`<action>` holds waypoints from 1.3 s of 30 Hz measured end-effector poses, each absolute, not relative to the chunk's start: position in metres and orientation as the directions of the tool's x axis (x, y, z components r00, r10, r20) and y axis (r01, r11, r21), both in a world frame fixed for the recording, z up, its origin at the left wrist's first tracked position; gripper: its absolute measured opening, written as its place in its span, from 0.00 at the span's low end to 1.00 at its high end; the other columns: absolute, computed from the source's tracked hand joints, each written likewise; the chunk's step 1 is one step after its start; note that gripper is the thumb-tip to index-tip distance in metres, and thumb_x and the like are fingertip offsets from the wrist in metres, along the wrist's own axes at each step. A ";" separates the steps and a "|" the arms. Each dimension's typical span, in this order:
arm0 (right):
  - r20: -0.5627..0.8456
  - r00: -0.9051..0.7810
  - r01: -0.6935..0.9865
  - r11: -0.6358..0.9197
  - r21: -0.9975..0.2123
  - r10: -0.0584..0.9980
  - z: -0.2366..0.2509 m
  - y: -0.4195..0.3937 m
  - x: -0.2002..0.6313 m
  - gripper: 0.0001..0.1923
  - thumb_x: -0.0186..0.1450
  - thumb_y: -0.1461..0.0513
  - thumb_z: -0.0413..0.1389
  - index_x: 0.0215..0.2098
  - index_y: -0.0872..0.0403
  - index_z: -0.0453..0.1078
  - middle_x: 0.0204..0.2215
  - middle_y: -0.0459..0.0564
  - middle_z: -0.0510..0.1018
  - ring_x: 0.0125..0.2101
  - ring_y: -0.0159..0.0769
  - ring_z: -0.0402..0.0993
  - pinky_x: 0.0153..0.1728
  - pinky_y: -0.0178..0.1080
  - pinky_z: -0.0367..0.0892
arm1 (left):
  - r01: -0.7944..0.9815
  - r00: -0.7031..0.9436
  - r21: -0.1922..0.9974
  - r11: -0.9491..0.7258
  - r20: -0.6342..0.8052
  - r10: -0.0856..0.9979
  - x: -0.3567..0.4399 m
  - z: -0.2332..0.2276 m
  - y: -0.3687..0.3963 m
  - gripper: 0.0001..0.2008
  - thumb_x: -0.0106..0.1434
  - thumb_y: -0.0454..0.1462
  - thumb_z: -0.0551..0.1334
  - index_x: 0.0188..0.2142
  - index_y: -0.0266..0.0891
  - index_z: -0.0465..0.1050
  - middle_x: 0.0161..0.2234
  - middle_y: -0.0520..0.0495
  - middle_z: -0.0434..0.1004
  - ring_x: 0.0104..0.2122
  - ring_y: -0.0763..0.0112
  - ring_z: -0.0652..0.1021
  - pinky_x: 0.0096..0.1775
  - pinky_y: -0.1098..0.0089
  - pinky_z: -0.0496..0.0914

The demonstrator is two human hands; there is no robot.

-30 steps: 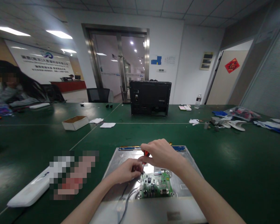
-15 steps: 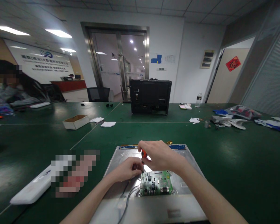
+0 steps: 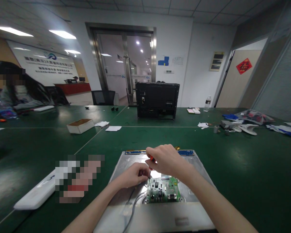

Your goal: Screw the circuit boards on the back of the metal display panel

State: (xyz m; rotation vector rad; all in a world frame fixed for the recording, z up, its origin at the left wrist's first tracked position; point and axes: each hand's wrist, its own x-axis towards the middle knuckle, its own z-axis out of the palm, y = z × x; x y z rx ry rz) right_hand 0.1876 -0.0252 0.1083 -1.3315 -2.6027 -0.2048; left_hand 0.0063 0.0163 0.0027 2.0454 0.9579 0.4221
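Observation:
My right hand (image 3: 168, 159) grips the red handle of a screwdriver (image 3: 152, 159) from above. Its thin shaft points down at the upper left corner of a green circuit board (image 3: 163, 191). Close beside the shaft, my left hand (image 3: 137, 174) has its fingers pinched together at that corner; what they hold, if anything, is hidden. The board sits on the back of a silver metal display panel (image 3: 157, 215), which lies flat in front of me. Grey cables (image 3: 134, 210) run from the board's left side toward me. A blue strip board (image 3: 186, 152) lines the panel's far edge.
A white elongated object (image 3: 36, 194) lies left of the panel, beside a blurred-out patch. Farther off stand an open cardboard box (image 3: 80, 127), a black monitor housing (image 3: 157, 100) and a bottle (image 3: 207, 103). Bags and parts (image 3: 252, 118) lie far right; another person (image 3: 21, 90) sits far left.
My right hand has shifted slightly and its grip around the screwdriver handle has changed, with less of the handle showing. My left hand stays at the board's corner. The view has shifted slightly.

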 end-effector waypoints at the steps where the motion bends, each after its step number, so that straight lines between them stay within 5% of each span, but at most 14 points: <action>1: 0.250 -0.578 0.804 0.595 0.011 0.777 0.109 -0.025 0.189 0.06 0.64 0.59 0.52 0.37 0.52 0.65 0.28 0.47 0.78 0.27 0.35 0.73 0.21 0.35 0.46 | 0.474 0.655 0.797 -0.376 -0.034 0.755 0.007 0.003 0.016 0.06 0.48 0.31 0.58 0.27 0.36 0.72 0.23 0.54 0.68 0.25 0.72 0.68 0.28 0.74 0.62; 8: 0.292 -0.645 0.720 0.690 -0.079 0.706 0.110 -0.029 0.195 0.09 0.58 0.63 0.54 0.38 0.53 0.63 0.32 0.45 0.76 0.28 0.33 0.70 0.22 0.34 0.48 | 0.480 0.672 0.789 -0.383 -0.050 0.739 0.006 0.001 0.018 0.08 0.48 0.30 0.57 0.29 0.36 0.72 0.24 0.54 0.69 0.26 0.72 0.69 0.29 0.74 0.63; 15: 0.261 -0.558 0.811 0.584 -0.026 0.787 0.112 -0.032 0.188 0.14 0.66 0.51 0.51 0.32 0.52 0.67 0.26 0.47 0.77 0.25 0.34 0.71 0.22 0.35 0.45 | 0.484 0.670 0.793 -0.371 -0.063 0.740 0.007 0.005 0.016 0.11 0.48 0.29 0.56 0.31 0.37 0.73 0.26 0.53 0.72 0.26 0.72 0.70 0.31 0.73 0.64; 21: 0.272 -0.590 0.788 0.616 -0.014 0.760 0.111 -0.031 0.188 0.04 0.63 0.62 0.51 0.36 0.53 0.65 0.28 0.46 0.77 0.26 0.33 0.71 0.20 0.36 0.44 | 0.493 0.663 0.783 -0.379 -0.056 0.746 0.006 0.001 0.018 0.06 0.49 0.31 0.58 0.29 0.37 0.71 0.24 0.54 0.69 0.26 0.72 0.69 0.28 0.74 0.62; 26: 0.293 -0.649 0.720 0.691 -0.062 0.702 0.111 -0.032 0.191 0.08 0.59 0.64 0.52 0.39 0.53 0.63 0.34 0.47 0.77 0.29 0.33 0.71 0.21 0.35 0.48 | 0.480 0.664 0.793 -0.374 -0.050 0.746 0.005 -0.002 0.019 0.06 0.48 0.31 0.58 0.28 0.36 0.70 0.23 0.55 0.67 0.25 0.73 0.68 0.28 0.74 0.61; 33: 0.282 -0.567 0.807 0.591 -0.002 0.774 0.111 -0.033 0.187 0.13 0.65 0.51 0.52 0.33 0.52 0.66 0.28 0.47 0.78 0.27 0.36 0.73 0.21 0.35 0.48 | 0.478 0.693 0.787 -0.391 -0.064 0.718 0.006 0.004 0.018 0.09 0.49 0.30 0.57 0.31 0.36 0.72 0.27 0.52 0.72 0.27 0.71 0.70 0.29 0.74 0.63; 39: 0.256 -0.600 0.788 0.615 0.027 0.758 0.113 -0.034 0.187 0.05 0.64 0.60 0.51 0.37 0.52 0.65 0.30 0.48 0.78 0.28 0.35 0.73 0.22 0.35 0.49 | 0.493 0.667 0.789 -0.366 -0.073 0.741 0.006 0.002 0.018 0.06 0.48 0.31 0.58 0.28 0.37 0.70 0.24 0.53 0.69 0.25 0.72 0.69 0.28 0.74 0.63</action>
